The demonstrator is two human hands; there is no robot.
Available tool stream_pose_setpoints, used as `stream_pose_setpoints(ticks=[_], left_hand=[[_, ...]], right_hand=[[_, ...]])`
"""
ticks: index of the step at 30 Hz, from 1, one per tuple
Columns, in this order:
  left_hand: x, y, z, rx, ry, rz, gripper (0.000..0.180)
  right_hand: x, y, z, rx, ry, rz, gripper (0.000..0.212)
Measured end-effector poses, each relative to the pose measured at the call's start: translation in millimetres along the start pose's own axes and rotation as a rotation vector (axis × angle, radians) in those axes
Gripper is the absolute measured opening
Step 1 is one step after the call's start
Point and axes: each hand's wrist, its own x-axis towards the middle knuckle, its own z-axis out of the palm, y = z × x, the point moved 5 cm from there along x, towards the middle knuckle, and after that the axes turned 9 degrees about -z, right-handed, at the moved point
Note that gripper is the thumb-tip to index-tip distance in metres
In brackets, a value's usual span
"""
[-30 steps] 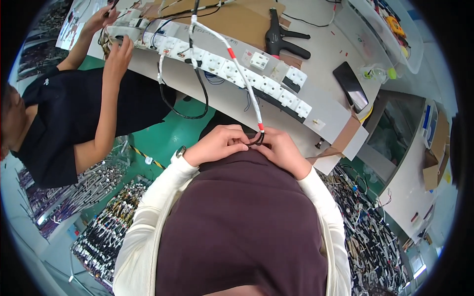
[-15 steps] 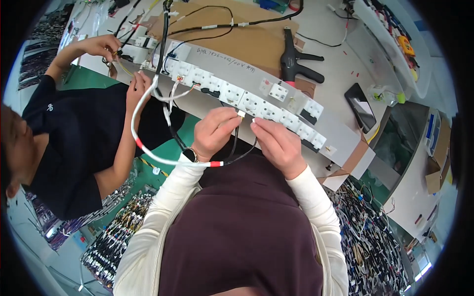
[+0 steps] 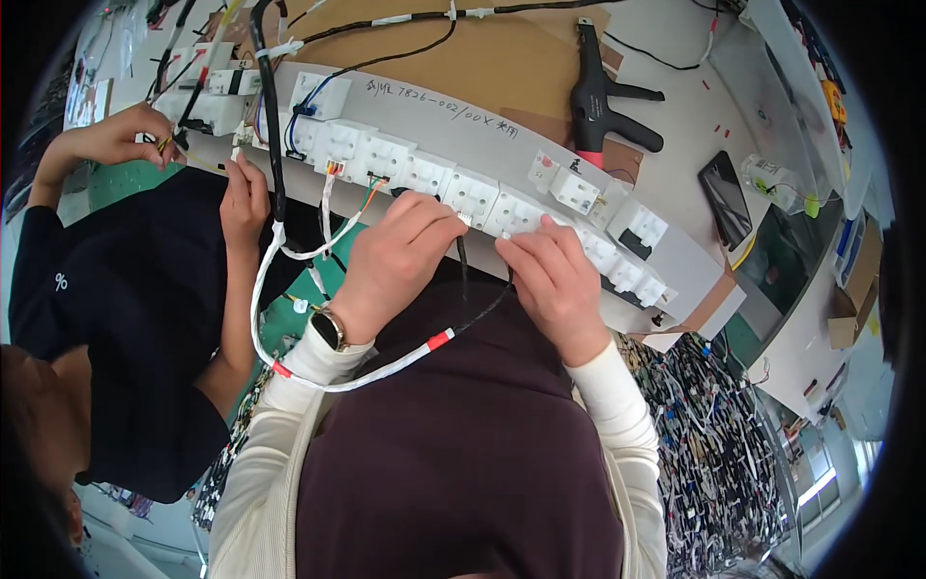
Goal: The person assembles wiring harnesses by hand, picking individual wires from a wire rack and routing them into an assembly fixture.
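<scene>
My left hand (image 3: 400,256), a watch at its wrist, pinches a small white connector (image 3: 465,219) with a dark wire hanging below it. Close by on the right, my right hand (image 3: 558,289) has its fingertips pressed together on the end of a thin black lead, whose tip is mostly hidden. That lead runs into a white wrapped cable (image 3: 362,386) with red bands, which loops across my left forearm. Both hands are at the near edge of a grey board (image 3: 434,108) carrying a row of white socket blocks (image 3: 473,196). Coloured wires are plugged into blocks on the left.
A co-worker's hands (image 3: 125,135) handle wires at the board's left end. Beyond the board lie a black clamp (image 3: 608,111) and brown cardboard (image 3: 511,68). A dark phone (image 3: 723,203) lies to the right, and bundled cables (image 3: 704,434) hang below the table.
The view has shifted, and the scene appears larger. My left hand, still pinching the white connector, sits closer against the blocks. The white cable loop hangs lower.
</scene>
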Motion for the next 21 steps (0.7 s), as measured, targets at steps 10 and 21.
stream_pose_setpoints(ticks=[10, 21], left_hand=[[36, 1, -6, 0.095, -0.347, -0.119, 0.015], [65, 4, -4, 0.202, -0.338, -0.218, 0.046]], right_hand=[[27, 13, -4, 0.083, -0.245, 0.204, 0.027], [50, 43, -4, 0.091, -0.366, 0.317, 0.051]])
